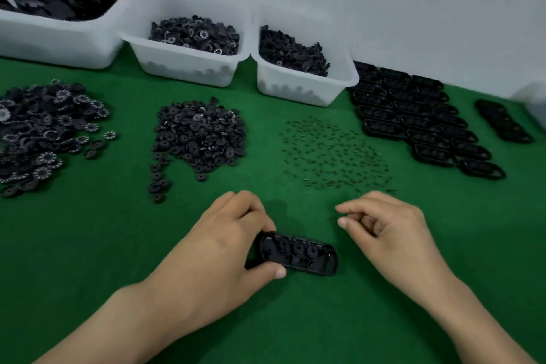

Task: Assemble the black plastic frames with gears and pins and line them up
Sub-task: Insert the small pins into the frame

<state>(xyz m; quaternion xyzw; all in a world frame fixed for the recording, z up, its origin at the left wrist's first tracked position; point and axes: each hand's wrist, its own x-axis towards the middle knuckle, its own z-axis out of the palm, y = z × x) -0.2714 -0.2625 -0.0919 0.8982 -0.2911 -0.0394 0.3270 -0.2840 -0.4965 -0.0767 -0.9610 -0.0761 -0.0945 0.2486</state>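
A black plastic frame (298, 254) lies on the green mat near me with several gears seated inside it. My left hand (224, 245) grips its left end, thumb at the near edge and fingers over the far edge. My right hand (390, 227) hovers just right of the frame with fingers curled; whether a pin sits between thumb and forefinger cannot be made out. Loose small pins (334, 154) are scattered beyond my right hand. Two piles of gears lie on the mat: flat gears (201, 136) in the middle and toothed gears (44, 133) at the left.
Rows of black frames (419, 118) lie lined up at the right, with a shorter row (505, 121) further right. Three white bins stand along the back wall: frames (59, 35), gears (189, 65) and smaller parts (307, 86).
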